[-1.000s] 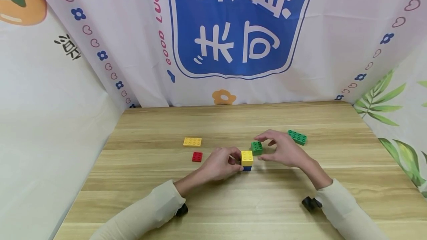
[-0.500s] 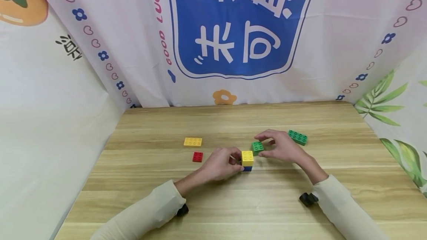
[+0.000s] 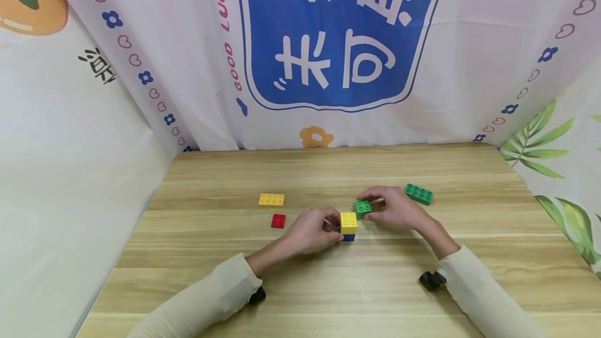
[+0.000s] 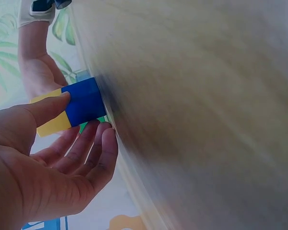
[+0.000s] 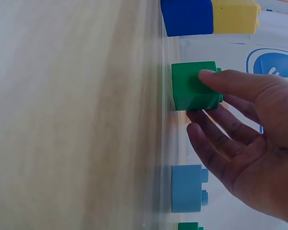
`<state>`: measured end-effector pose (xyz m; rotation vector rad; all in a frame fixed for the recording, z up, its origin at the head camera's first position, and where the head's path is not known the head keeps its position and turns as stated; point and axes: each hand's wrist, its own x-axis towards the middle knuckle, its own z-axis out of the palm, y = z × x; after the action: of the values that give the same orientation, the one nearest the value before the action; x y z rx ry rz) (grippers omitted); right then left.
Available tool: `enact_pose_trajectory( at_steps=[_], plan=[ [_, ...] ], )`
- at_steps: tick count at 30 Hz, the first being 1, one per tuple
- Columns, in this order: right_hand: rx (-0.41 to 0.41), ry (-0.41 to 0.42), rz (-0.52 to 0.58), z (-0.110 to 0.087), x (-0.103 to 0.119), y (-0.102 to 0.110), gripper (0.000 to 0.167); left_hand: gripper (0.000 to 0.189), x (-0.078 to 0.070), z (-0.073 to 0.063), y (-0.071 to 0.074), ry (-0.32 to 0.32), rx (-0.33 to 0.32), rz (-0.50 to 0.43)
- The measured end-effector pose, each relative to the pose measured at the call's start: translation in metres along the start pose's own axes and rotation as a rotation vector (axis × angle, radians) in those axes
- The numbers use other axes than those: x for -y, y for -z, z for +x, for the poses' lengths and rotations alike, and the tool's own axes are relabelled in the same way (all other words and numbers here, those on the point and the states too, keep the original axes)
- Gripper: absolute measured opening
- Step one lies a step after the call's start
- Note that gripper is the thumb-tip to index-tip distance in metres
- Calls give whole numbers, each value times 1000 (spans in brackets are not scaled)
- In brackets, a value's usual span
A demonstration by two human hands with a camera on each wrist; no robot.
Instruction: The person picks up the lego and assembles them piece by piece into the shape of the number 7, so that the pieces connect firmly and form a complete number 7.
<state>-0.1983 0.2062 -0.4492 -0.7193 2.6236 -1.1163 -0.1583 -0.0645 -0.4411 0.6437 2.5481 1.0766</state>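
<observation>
My left hand [image 3: 313,229] pinches a two-brick stack, a yellow building brick [image 3: 348,222] on top of a blue building brick [image 4: 84,101]. In the left wrist view the thumb lies across the seam between the two, with the other fingers on the far side. Just behind and right of the stack, a small green building brick [image 5: 196,86] sits on the table, gripped by my right hand [image 3: 393,207]. Its thumb presses one side of the green brick in the right wrist view, and fingers curl round the opposite side.
Left of the hands lie a flat yellow plate brick [image 3: 271,200] and a flat red one [image 3: 278,220]. A longer green brick [image 3: 419,194] rests beyond the right hand. The right wrist view shows a light blue brick [image 5: 186,188]. A printed curtain [image 3: 446,93] hangs behind the wooden table [image 3: 225,171].
My right thumb and fingers have closed in from either side and now grip the small green brick. The left hand stays on the yellow and blue stack.
</observation>
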Motion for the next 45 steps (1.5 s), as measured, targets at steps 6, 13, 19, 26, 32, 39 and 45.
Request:
enact_pose_trajectory(
  at_steps=[6,13,19,26,32,39,45],
  plan=[
    [-4,11,-6,1,0,-1,39,24,0,0,0,6,2,-3],
    [-15,5,-11,-2,5,2,40,25,-1,0,1,14,6,-5],
    [-56,27,-16,-6,15,10,40,25,0,0,1,9,6,-3],
    [-109,87,11,-10,26,15,42,24,0,0,0,4,5,-3],
    [-137,125,16,-14,37,18,41,25,-1,0,0,7,2,-4],
    [-144,163,22,-17,48,19,41,26,-1,0,0,8,6,2],
    [-148,185,19,-19,55,19,42,26,0,0,0,1,7,-1]
  ],
)
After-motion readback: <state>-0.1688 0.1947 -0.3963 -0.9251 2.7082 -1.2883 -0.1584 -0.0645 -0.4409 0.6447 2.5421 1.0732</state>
